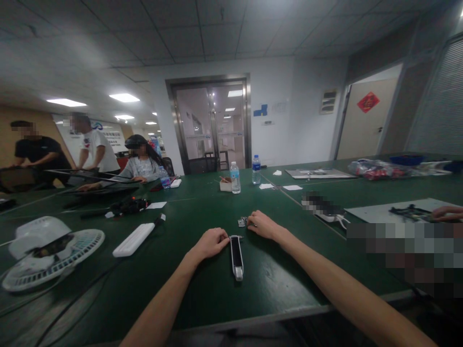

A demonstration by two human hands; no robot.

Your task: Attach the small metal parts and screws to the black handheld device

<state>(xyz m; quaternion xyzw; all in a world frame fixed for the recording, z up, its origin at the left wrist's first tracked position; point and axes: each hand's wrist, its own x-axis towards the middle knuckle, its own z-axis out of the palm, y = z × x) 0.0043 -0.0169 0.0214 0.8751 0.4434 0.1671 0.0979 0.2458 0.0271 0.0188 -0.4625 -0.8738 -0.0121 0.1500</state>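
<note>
A long black and silver device (pixel 236 256) lies lengthwise on the green table (pixel 202 289) in front of me. My left hand (pixel 212 242) rests beside its far end with the fingers curled, the fingertips touching the device. My right hand (pixel 262 224) lies a little farther out, its fingers closed over a small metal part (pixel 241 222) on the table. What exactly the right fingers pinch is too small to name.
A white fan (pixel 47 250) lies at the left, a white power strip (pixel 133 239) and cables beside it. Two water bottles (pixel 235 177) stand at mid table. Three people work at the far left. Another person's hand (pixel 446 212) shows at the right edge.
</note>
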